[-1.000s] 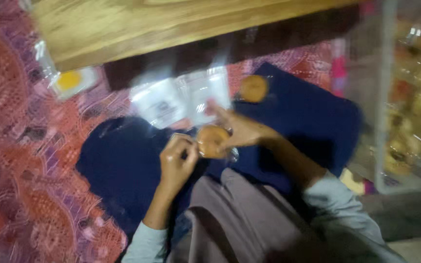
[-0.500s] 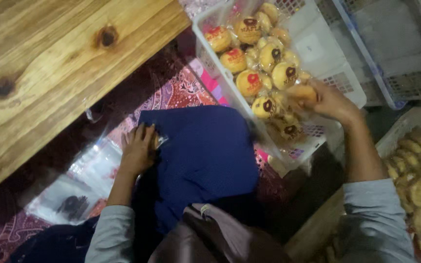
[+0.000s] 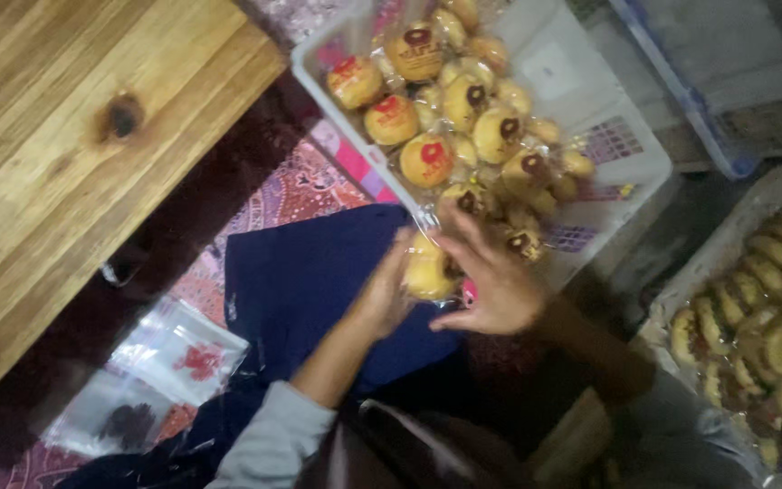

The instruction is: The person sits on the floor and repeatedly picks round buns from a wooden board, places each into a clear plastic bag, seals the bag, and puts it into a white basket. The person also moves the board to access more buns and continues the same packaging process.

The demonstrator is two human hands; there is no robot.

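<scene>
Both hands meet over a dark blue cloth (image 3: 319, 281): the left hand (image 3: 380, 299) and right hand (image 3: 491, 281) are clasped together around one round yellow bun (image 3: 429, 272), just beside the rim of a white crate (image 3: 626, 136) filled with wrapped buns (image 3: 445, 100). A wooden table (image 3: 65, 136) stands to the left, clear printed bags (image 3: 178, 349) lie below it, and a tray of pastries (image 3: 762, 335) lies at right.
</scene>
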